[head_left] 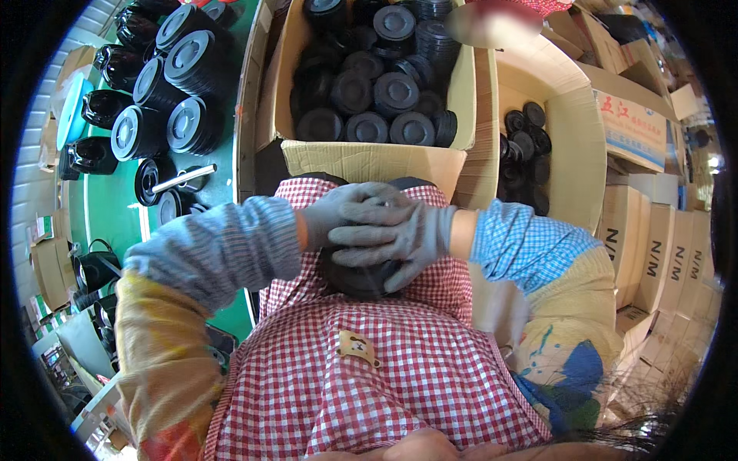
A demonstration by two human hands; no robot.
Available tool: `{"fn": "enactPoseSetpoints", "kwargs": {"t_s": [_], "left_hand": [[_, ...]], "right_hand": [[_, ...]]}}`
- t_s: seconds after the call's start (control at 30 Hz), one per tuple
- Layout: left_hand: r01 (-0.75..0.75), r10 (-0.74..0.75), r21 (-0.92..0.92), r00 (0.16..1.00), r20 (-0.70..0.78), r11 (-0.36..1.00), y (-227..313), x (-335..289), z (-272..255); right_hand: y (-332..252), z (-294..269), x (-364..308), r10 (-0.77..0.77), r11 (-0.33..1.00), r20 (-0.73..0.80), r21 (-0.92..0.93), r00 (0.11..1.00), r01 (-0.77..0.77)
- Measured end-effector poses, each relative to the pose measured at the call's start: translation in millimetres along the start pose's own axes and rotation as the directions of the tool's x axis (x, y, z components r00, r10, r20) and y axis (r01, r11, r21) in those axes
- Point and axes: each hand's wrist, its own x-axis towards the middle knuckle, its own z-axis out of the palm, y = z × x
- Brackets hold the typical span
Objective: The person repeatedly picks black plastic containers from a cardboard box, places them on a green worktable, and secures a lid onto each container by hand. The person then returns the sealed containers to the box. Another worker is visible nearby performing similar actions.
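A: I'm on the feed. What's biggest?

B: The checked apron (377,399), filling my lower view. On the left there's the green worktop (115,207), loaded with black stacks (192,58). Straight ahead of the lap, the open carton (374,160), with more black rounds inside.

A: And the hands?

B: Both gloved in grey, crossed above the lap. The right hand (396,234) lies over the left hand (346,215); the left sits slightly farther from the body.

A: Where's our disc?

B: Right there, the dark disc (355,281) in the lap, on the body side of the hands, its far edge tucked under the right one. It's round, so I read no long axis. Single piece or a pile? Can't tell from here.

A: Nearer hand?

B: The right, clearly. Its fingers (361,235) are spread, pointing left across the disc's far side, and its thumb (403,278) comes down by the right edge. I'd judge that thumb-to-rim relation matters most.

A: Left fingers?

B: Mostly covered; I can't tell whether they pinch anything.
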Motion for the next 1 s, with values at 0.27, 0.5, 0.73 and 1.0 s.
{"fn": "enactPoseSetpoints", "kwargs": {"t_s": [0.27, 0.5, 0.73, 1.0], "left_hand": [[0.187, -0.285, 0.491, 0.949, 0.132, 0.851, 19.9, 28.1, -1.1], [0.021, 0.046, 0.124, 0.856, -0.515, 0.992, -23.6, 20.5, -13.1], [-0.203, -0.183, -0.388, 0.631, -0.754, 0.899, -39.3, -97.8, -3.3], [0.106, -0.324, -0.442, 0.829, -0.455, 0.891, -69.0, -183.2, 37.1]], "right_hand": [[-30.1, 34.6, 23.0, 0.068, 0.994, -0.061, -0.076, 0.996, -0.072], [-0.1, -1.9, 5.3, 0.562, 0.825, -0.490, 0.385, 0.666, -0.413], [4.8, -7.8, 20.9, 0.710, 0.355, 0.310, 0.618, 0.632, -0.702], [-44.8, -66.4, 6.2, 0.818, 0.476, -0.252, 0.801, 0.517, -0.363]]}}
